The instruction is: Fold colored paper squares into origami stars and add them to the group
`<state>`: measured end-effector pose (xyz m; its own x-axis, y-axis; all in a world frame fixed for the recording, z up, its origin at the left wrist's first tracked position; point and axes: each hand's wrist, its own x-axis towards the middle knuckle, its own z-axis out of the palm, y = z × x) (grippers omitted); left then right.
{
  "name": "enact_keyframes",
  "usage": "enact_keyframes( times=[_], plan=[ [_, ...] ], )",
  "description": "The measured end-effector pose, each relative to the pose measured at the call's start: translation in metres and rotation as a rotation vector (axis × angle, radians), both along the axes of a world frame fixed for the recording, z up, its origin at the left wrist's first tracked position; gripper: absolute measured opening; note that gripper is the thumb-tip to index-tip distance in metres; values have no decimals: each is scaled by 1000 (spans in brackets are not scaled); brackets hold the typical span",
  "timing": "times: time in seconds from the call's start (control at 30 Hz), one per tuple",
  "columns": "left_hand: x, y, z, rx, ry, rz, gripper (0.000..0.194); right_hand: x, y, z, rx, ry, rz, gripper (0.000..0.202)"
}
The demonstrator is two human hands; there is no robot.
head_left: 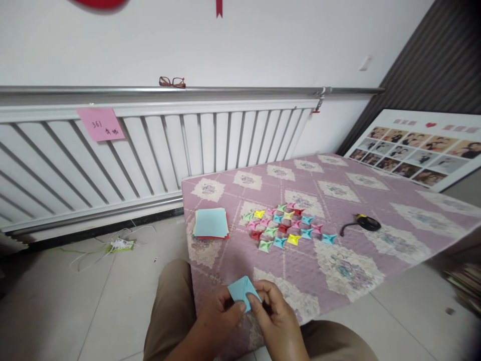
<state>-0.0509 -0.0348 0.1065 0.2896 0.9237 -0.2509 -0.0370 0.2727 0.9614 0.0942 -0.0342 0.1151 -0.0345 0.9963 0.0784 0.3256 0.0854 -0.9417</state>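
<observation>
Near the front edge of the table, a light blue square of folded paper is held between my two hands. My left hand grips its left side, thumb on top and fingers behind. My right hand pinches the right side, with its thumb pressing on the paper's face near the middle. A crease line runs down from the top corner. Beyond my hands, several small folded paper pieces in green, blue, yellow, pink and red lie in slanting rows. To their left sits a stack of square paper sheets, light blue on top.
A purple patterned cloth covers the table. A black object with a strap lies on the right. Behind stands a white radiator, with glasses on the pipe above. A photo board leans at right. A power strip is on the floor.
</observation>
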Motion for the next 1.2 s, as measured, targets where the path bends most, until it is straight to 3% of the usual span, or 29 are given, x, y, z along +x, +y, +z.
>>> enact_keyframes(
  times=[0.13,0.3,0.53,0.67,0.8,1.07,1.2],
  plan=[
    [-1,0,7,41,-3,34,24,3,3,1,-57,-11,62,27],
    [-1,-1,7,75,71,23,16,4,11,2,-183,168,107,38],
    [-1,-2,4,115,89,14,16,-3,12,7,-272,314,-4,41],
    [-2,-1,-2,66,100,6,19,-4,14,6,-279,327,-38,42],
    [-1,-1,-11,22,150,34,20,-1,18,-1,-279,290,15,43],
    [-3,-4,-17,92,263,48,15,0,17,-2,-282,286,2,40],
    [-4,-7,-27,146,257,35,15,-5,16,-17,-337,375,-70,39]
  ],
)
